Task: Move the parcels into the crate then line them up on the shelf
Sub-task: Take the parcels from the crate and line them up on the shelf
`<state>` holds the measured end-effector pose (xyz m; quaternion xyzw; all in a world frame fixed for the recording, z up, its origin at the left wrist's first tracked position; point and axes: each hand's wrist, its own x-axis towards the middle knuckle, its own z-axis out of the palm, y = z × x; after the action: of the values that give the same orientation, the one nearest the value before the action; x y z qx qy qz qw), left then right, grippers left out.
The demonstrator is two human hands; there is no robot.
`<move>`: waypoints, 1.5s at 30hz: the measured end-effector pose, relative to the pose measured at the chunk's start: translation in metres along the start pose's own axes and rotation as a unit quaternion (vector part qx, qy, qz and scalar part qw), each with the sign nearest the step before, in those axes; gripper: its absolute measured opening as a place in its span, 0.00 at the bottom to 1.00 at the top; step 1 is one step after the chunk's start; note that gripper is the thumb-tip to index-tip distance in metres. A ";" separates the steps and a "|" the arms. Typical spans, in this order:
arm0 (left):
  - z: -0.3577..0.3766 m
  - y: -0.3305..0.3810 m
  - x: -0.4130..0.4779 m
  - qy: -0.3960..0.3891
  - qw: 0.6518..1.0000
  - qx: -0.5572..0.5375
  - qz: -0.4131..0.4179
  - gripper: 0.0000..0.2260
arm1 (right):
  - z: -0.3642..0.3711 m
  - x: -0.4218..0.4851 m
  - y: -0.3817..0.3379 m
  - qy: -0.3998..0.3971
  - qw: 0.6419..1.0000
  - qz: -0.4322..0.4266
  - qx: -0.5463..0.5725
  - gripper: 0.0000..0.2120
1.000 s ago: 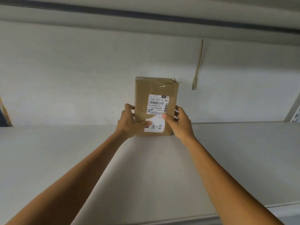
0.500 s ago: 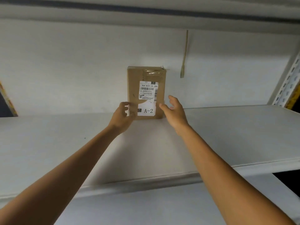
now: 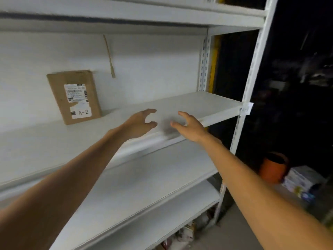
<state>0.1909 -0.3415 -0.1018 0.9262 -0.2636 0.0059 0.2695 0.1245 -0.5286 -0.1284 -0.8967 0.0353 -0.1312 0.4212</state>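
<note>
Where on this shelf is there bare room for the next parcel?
The shelf is bare from the A-2 parcel right to the rear upright, and left of the parcel too. Over its front edge hover the left hand and right hand, empty. Clutter crowds the floor below.

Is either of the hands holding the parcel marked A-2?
No, the left hand and the right hand are open near the front of the shelf, apart from the parcel, which stands against the back wall.

open shelf room right of the parcel

the white metal shelf board (image 3: 198, 103) is open from centre frame to the white perforated upright post (image 3: 250, 78) at right; the brown cardboard parcel with a white label (image 3: 73, 97) blocks the centre-left, against the back wall; a white upper shelf board (image 3: 144, 17) caps the gap.
</note>
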 end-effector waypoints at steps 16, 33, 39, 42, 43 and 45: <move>0.318 0.266 -0.037 -0.365 0.881 -0.035 0.298 0.26 | -0.138 -0.293 0.241 0.278 0.890 0.359 0.037 0.28; 0.532 0.347 -0.166 -0.581 0.700 0.025 0.414 0.24 | -0.117 -0.521 0.330 0.374 0.703 0.599 0.086 0.28; 0.582 0.395 -0.213 -0.597 0.695 0.046 0.398 0.24 | -0.145 -0.589 0.363 0.362 0.695 0.614 0.091 0.29; 0.609 0.427 -0.247 -0.605 0.690 0.036 0.395 0.23 | -0.166 -0.632 0.376 0.405 0.675 0.611 0.077 0.26; 0.616 0.436 -0.260 -0.610 0.689 0.032 0.390 0.23 | -0.172 -0.645 0.380 0.426 0.663 0.613 0.063 0.25; 0.630 0.450 -0.283 -0.621 0.685 0.030 0.379 0.23 | -0.180 -0.672 0.389 0.452 0.639 0.622 0.035 0.24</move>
<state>-0.3562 -0.8426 -0.4602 0.5461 -0.6991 -0.4614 -0.0094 -0.5515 -0.7960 -0.4542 -0.4767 0.7657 -0.2285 0.3663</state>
